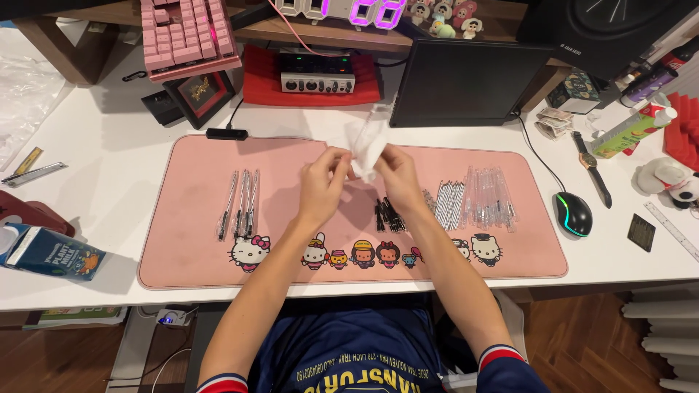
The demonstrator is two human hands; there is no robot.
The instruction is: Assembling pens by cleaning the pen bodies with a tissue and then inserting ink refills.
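Hands: left (pixel 322 177) and right (pixel 397 171) pinch a clear bag (pixel 365 145) – it rises above fingertips | contents indistinct

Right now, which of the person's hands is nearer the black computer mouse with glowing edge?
The right hand; it is left of the mouse, and the left hand lies farther left.
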